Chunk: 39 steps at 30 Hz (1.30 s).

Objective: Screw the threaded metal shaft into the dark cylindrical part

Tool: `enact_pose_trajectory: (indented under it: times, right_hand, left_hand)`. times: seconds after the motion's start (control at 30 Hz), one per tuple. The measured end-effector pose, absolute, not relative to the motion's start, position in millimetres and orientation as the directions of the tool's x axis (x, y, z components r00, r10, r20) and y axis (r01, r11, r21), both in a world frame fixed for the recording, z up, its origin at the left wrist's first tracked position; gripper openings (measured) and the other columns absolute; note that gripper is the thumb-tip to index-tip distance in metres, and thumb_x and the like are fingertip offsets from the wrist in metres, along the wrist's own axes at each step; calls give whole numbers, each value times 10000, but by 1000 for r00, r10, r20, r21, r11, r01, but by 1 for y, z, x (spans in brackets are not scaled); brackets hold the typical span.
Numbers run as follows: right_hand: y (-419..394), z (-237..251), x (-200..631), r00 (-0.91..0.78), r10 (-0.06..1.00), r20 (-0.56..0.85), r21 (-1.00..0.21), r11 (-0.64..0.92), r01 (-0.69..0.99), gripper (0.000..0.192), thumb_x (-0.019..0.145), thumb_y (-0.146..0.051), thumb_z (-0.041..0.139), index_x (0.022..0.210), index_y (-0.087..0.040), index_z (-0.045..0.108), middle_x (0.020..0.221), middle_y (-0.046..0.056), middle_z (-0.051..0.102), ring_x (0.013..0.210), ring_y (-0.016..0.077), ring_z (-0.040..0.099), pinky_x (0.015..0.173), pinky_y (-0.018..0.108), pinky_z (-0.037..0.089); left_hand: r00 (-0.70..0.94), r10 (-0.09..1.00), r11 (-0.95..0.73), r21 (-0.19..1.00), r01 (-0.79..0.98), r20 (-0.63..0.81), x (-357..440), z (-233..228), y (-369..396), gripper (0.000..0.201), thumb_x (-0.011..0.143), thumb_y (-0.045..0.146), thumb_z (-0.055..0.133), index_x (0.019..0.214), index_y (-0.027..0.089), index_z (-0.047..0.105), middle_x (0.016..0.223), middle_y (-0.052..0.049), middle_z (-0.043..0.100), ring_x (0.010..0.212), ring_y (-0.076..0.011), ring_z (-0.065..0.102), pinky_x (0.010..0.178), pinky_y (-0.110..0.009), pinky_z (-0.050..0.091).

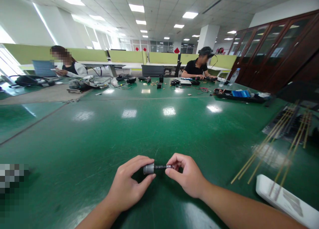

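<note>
My left hand (128,186) pinches a small grey metal cylinder (149,168) between thumb and fingers, just above the green table (139,129). A thin dark shaft (162,167) sticks out of the cylinder to the right. My right hand (186,174) grips the far end of that shaft with its fingertips. Both hands hold the same small part near the table's front edge.
Several thin wooden sticks (271,146) lie to the right, over a white flat object (286,200) and a dark tray (289,122). Two seated people work at the far side among tools, cables and a black case (239,95). A blurred patch (12,176) sits at left.
</note>
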State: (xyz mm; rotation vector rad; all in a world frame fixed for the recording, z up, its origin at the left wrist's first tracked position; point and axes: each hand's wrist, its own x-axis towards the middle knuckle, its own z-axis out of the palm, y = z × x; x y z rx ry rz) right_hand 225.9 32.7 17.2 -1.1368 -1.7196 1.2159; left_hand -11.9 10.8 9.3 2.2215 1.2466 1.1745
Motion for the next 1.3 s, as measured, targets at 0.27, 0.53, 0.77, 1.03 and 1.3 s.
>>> enact_pose_trajectory:
  times: [0.27,0.53,0.77,1.03,1.3]
  right_hand:
    - [33,17,226,-338,939,60,-961,146,235,92,814,-245,703,844,-170,659,694,-12,585,638,128,520,638,259,428]
    - [34,15,226,-331,942,54,-967,132,218,98,806,-242,705,843,-169,653,676,-22,562,628,123,507,629,252,419]
    - [35,15,226,-330,942,55,-969,130,211,105,810,-255,706,849,-172,656,684,-16,572,631,127,517,630,254,429]
    - [35,15,227,-335,940,59,-971,132,199,91,808,-229,702,849,-167,649,691,-19,567,636,125,509,640,259,421]
    - [35,14,228,-335,940,67,-976,130,172,90,799,-213,704,832,-160,640,696,-15,569,641,124,503,643,262,413]
  left_hand:
    - [266,821,-560,624,545,505,-13,8,12,327,854,232,722,1171,257,644,1108,-56,671,1023,-221,644,904,-353,532]
    - [251,823,-552,617,560,509,-13,10,12,315,850,234,719,1158,256,653,1095,-55,678,1012,-224,650,897,-353,535]
    - [247,818,-556,604,571,519,-14,9,13,317,846,247,721,1157,258,661,1105,-55,680,1018,-225,653,909,-354,538]
    - [238,823,-548,607,576,516,-15,9,12,315,846,251,724,1154,264,658,1106,-48,681,1025,-226,651,912,-352,531]
    - [242,826,-545,613,573,509,-15,8,12,331,848,238,727,1163,294,644,1120,-5,673,1042,-183,637,943,-310,504]
